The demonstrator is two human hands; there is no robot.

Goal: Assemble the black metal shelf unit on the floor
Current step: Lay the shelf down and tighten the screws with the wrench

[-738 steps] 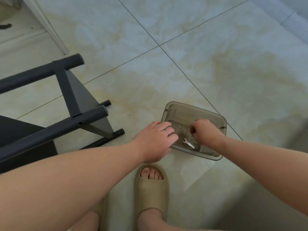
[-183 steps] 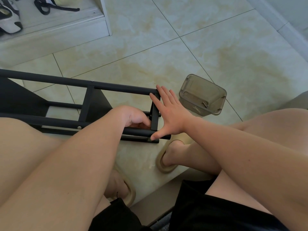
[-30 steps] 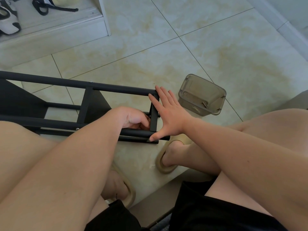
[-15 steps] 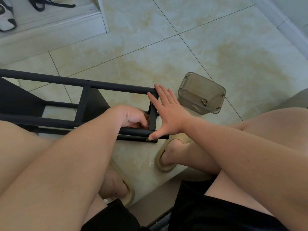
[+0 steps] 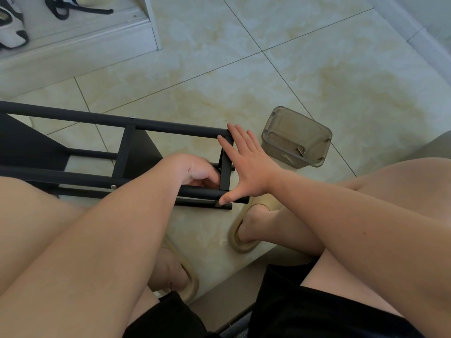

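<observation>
We see a matt black metal shelf (image 5: 170, 129) on glossy, smooth floor tiles (image 5: 305, 69), and a smoky translucent plastic box (image 5: 296, 135).

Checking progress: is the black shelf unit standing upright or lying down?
Lying down: the black metal shelf unit has its long tubes running level along the tiled floor, its shelf panels on edge.

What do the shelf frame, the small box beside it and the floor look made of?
The shelf frame looks like metal tube, matte black coat, silver screw heads showing. The box is probably plastic, smoky and see-through. The floor is glossy marbled tile, ceramic or stone, with thin joint lines.
</observation>
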